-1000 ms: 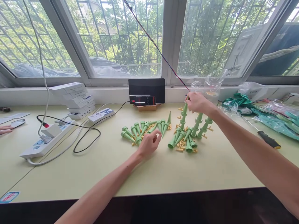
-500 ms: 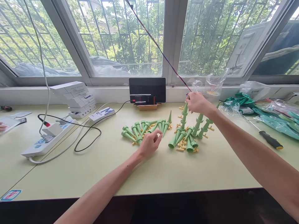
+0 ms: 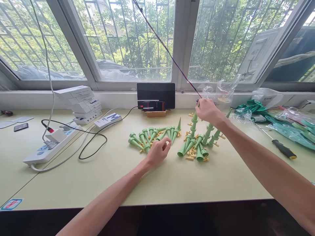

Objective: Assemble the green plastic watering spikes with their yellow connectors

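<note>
Bright daylight came through the windows [image 3: 181,42] at 12 o'clock, washing out foliage [image 3: 22,36] toward 10. Table [image 3: 209,183] was fairly evenly lit, shadows faint; below its edge, 6 o'clock, near-black. White glare streaked the tablet [image 3: 163,93]. Cones [image 3: 142,137] looked slightly soft. Wide lens slanted window frames, 10 and 2.
</note>
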Demonstrator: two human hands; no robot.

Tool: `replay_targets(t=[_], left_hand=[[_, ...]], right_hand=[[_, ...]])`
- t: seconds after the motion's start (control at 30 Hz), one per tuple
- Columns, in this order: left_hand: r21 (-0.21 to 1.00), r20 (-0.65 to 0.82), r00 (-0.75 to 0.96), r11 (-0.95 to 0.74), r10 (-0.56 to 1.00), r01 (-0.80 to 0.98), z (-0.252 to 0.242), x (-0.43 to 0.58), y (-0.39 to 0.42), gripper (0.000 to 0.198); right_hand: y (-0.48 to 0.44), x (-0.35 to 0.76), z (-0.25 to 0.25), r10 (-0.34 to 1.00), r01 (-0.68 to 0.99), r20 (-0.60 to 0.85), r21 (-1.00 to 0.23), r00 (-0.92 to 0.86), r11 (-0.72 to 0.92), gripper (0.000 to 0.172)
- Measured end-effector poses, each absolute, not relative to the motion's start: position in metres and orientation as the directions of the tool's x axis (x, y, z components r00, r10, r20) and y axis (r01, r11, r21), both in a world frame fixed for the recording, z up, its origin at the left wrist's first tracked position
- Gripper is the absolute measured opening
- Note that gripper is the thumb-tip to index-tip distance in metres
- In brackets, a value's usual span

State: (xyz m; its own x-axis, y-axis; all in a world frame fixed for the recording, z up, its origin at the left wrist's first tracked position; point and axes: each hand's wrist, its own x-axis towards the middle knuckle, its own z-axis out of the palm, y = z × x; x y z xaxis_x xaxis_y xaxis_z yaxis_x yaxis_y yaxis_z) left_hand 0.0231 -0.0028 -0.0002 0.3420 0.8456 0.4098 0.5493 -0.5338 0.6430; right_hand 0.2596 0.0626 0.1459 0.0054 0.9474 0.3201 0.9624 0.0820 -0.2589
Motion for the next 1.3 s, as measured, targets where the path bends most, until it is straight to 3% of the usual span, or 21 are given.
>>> replay_targets(t=[0.2, 0.43, 0.57, 0.77, 0.93, 1.1, 1.3], left_hand=[[0.639, 0.409, 0.346, -0.536, 0.844, 0.552, 0.0, 0.023, -0.003, 0.019], [0.628, 0.419, 0.346, -0.543, 0.839, 0.557, 0.001, 0.022, -0.002, 0.019], [0.628, 0.417, 0.337, -0.536, 0.844, 0.564, 0.001, 0.022, -0.002, 0.02], [0.623, 0.401, 0.322, -0.513, 0.858, 0.59, 0.001, 0.022, -0.002, 0.022], [0.616, 0.401, 0.333, -0.52, 0.854, 0.592, 0.002, 0.022, -0.004, 0.023], [0.584, 0.403, 0.376, -0.551, 0.834, 0.596, 0.003, 0.028, -0.01, 0.023], [0.554, 0.421, 0.419, -0.594, 0.804, 0.583, 0.005, 0.033, -0.014, 0.019]], right_hand=[[0.051, 0.255, 0.147, 0.866, 0.956, 0.5, -0.261, 0.016, 0.133, 0.032], [0.026, 0.233, 0.139, 0.633, 0.89, 0.756, -0.161, -0.167, 0.427, 0.015], [0.012, 0.208, 0.096, 0.663, 0.837, 0.677, -0.125, -0.321, 0.533, 0.024], [0.019, 0.188, 0.027, 0.79, 0.882, 0.507, -0.115, -0.345, 0.458, 0.027], [0.016, 0.189, 0.01, 0.76, 0.811, 0.563, -0.249, -0.324, 0.53, 0.033], [0.011, 0.195, 0.008, 0.767, 0.64, 0.566, -0.475, -0.304, 0.604, 0.017], [0.014, 0.197, 0.006, 0.793, 0.552, 0.524, -0.58, -0.31, 0.599, 0.015]])
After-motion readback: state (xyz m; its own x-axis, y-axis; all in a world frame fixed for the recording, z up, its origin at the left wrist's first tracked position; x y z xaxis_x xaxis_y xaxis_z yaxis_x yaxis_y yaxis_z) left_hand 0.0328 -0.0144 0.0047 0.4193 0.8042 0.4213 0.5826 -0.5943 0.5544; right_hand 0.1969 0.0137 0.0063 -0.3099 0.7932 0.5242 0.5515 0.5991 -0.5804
